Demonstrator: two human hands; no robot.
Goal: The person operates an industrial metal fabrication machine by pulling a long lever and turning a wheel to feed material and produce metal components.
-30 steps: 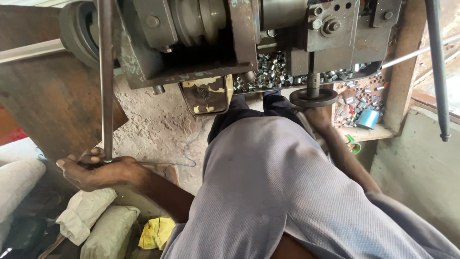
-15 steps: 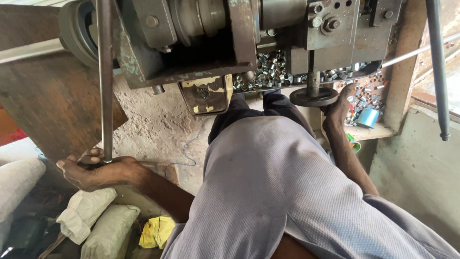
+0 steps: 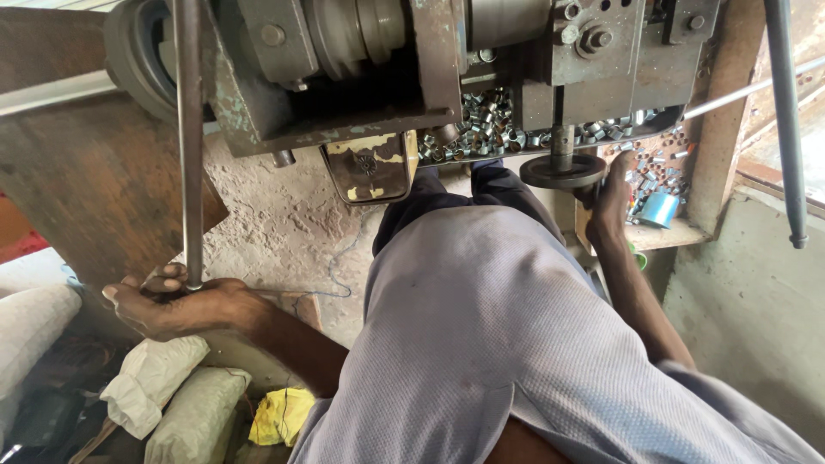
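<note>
1. Far left – pale sacks piled low on the floor, w/ a yellow cloth just beside them, near the person's left forearm.
2. Left hand – fingers curled shut round the bottom end of the rod. Rod stands upright, runs from the hand up past the top edge, in front of the machine's left side.
3. Behind the rod – a brown metal plate slanting down, and a dark round wheel at the machine's top left corner.
4. Centre – machine, grey, heavy, worn paint, bolts showing. A small chipped cream plate hangs under it.
5. Just right of centre – tray of small shiny metal rings sits in the machine's lower part, piled loose.
6. Below that – dark round handwheel on a short vertical shaft.
7. Right hand – up against the handwheel's right rim, touching it; fingers mostly hidden behind the rim – can't tell if they're closed on it.
8. Right of the hand – more rings spread on a wooden ledge, w/ a blue cylinder lying among them.
9. Far right – a 2nd dark bar hangs down, well apart from both hands.
</note>
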